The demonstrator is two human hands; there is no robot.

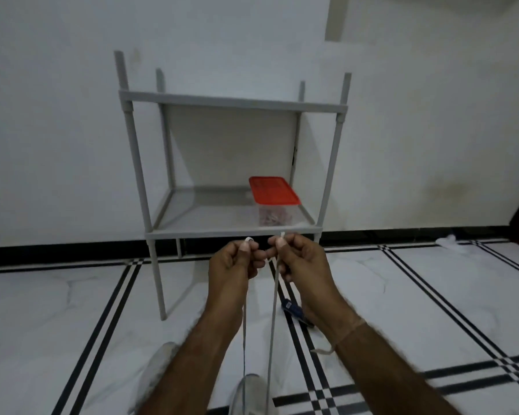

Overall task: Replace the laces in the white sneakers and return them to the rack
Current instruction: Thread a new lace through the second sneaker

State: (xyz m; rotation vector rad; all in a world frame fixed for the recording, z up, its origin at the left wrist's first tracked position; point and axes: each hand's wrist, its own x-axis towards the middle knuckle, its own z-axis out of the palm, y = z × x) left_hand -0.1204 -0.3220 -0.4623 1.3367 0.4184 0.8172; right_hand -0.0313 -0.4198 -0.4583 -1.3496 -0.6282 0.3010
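Both hands are up, level with each other and close together. The left hand (232, 265) pinches one end of the white lace (272, 324) between thumb and forefinger, the tip poking up above the knuckles. The right hand (304, 262) pinches the other end the same way, its remaining fingers curled in.

Two strands drop from those pinches, side by side, running down and back toward the person. They meet the near sneaker (247, 390) at the bottom edge, right below and between the forearms. So the shoe lies under the hands, its rounded toe apparently pointing away toward the rack and its long axis in line with the strands. Neither hand is clearly nearer.

This looks like evening up the two ends. The next move likely means bringing the hands down along the strands to the eyelets, which the frame edge cuts off.

The count: two strands, one lace by the look of it. Two sneakers, and the second sneaker (159, 363) lies blurred off to the left, beside the left forearm.

Further out, one grey rack (231, 101) with two shelves stands against the wall ahead, and neither sneaker is on it yet. One red-lidded container (274, 194) sits at the right of the lower shelf. One small dark blue object (292, 310) lies on the tiled floor (72, 310) just behind the right wrist.
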